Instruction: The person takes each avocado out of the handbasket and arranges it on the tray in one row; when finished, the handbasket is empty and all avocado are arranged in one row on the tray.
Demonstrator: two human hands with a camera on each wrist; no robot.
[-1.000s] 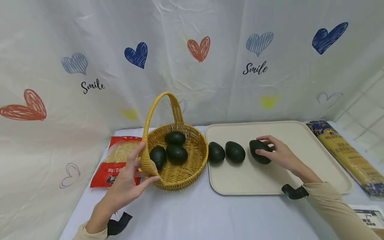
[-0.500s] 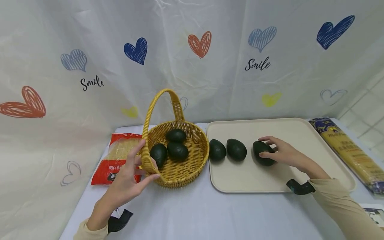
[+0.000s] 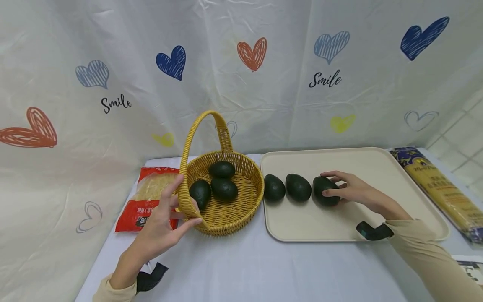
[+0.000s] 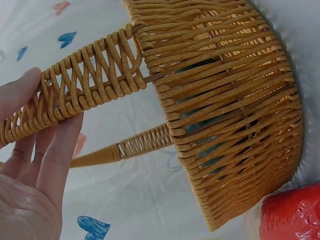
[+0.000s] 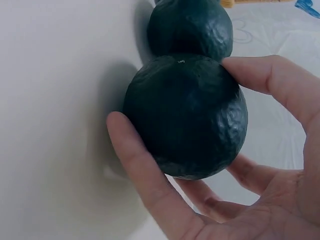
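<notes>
My left hand (image 3: 160,226) holds the near side of the handle (image 4: 85,82) of a yellow woven basket (image 3: 243,197), thumb on one face and fingers on the other. Three dark green avocados lie inside, one (image 3: 200,195) at the left wall. On the beige tray (image 3: 305,226), my right hand (image 3: 354,193) grips another avocado (image 5: 185,120) between thumb and fingers. It sits close to the right of a second one (image 3: 298,187) on the tray; a third (image 3: 274,188) rests by the tray's left edge, beside the basket.
A red bag of pasta (image 3: 136,209) lies left of the basket, partly behind my left hand. Along the tray's right edge is a long yellow-and-blue package (image 3: 434,180). Part of a white box (image 3: 473,270) shows at the lower right. A heart-printed curtain (image 3: 271,96) hangs behind the table.
My right hand and its avocado have shifted left over the last half second, narrowing the gap to the middle avocado. My left hand stays on the basket handle. The head view has tilted slightly.
</notes>
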